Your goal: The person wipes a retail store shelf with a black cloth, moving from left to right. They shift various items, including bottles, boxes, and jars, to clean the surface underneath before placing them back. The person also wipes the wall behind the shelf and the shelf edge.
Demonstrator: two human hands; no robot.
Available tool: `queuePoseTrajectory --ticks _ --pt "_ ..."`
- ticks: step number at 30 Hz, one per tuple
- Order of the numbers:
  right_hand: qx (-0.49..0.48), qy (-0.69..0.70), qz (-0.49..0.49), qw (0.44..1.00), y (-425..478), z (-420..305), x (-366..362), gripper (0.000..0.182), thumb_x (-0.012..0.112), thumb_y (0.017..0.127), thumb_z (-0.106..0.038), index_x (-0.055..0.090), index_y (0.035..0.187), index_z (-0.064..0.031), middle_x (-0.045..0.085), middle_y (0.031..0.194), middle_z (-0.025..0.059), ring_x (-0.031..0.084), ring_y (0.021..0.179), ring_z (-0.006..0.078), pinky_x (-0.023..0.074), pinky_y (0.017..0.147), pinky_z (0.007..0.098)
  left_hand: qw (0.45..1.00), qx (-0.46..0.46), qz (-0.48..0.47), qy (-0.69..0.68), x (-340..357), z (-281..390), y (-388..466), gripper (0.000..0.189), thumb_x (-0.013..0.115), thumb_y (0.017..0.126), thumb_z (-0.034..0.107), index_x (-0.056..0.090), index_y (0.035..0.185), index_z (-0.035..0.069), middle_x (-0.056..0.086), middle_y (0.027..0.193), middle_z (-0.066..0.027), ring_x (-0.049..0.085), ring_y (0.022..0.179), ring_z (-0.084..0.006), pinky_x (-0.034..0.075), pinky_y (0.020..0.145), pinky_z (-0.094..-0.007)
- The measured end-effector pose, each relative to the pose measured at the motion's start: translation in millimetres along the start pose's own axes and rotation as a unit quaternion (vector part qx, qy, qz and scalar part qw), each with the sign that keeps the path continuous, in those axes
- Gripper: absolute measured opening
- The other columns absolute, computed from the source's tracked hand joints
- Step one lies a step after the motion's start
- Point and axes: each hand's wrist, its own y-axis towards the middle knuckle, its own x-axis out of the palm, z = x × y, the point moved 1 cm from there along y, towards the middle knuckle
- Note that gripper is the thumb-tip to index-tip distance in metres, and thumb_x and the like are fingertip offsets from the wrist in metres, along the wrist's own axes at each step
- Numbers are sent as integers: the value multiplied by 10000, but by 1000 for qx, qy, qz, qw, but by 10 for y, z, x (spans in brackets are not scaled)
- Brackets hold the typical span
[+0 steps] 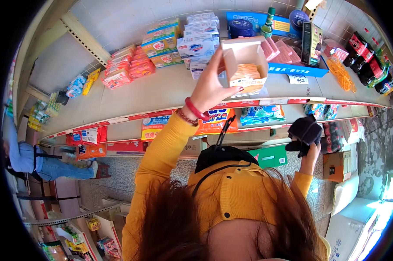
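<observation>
My left hand [212, 83], with a red bangle at the wrist, grips an opened white cardboard box [245, 70] by its side, tilted above the front of the top shelf. A stack of thin paper-wrapped packets [247, 71] shows inside it. My right hand [310, 151] holds a bunched dark cloth [305, 132] in front of the lower shelves. Beyond the box are stacked white soap boxes [196, 45], a blue display tray [296, 70] with pink boxes [283, 53], a green glass bottle [267, 24] and an upright black box [311, 44].
The metal shelf [124, 104] carries red-wrapped packs [118, 70] and yellow boxes [162, 40] at left, yellow rubber bands [341, 75] and dark drink bottles [359, 52] at right. Detergent bags [216, 122] lie below. Another person [46, 160] is at far left. A carton [337, 166] stands on the floor.
</observation>
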Motion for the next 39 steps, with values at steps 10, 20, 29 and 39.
queuePoseTrajectory --ticks 10,20,29,39 --pt "-13 -8 38 999 14 -57 -295 434 593 772 -5 553 1202 44 638 1076 126 648 937 233 531 815 334 985 -148 73 46 -1718 -302 -563 1061 804 650 -12 154 1487 47 425 1366 -146 437 1282 -242 370 1084 -370" --pt "-4 38 -57 998 -17 -297 270 474 615 767 -20 523 1222 73 630 1116 147 645 981 254 534 848 352 986 -132 86 53 -1936 -894 -467 1034 774 676 -51 147 1493 41 307 1495 -157 365 1350 -245 342 1095 -339" --pt "-5 234 -143 962 -255 -455 497 406 572 899 -172 525 1250 28 621 1184 126 625 1039 229 500 924 365 994 -15 95 55 -79 355 -568 500 689 756 -61 555 1231 16 566 1251 -117 550 1139 -222 451 970 -354" --pt "-3 262 -100 960 -491 -573 569 410 553 874 -79 499 1271 9 611 1172 119 621 1026 209 509 895 333 974 192 -120 12 1504 379 -121 339 732 743 75 622 1063 67 617 1081 -106 608 973 -327 501 807 -384"
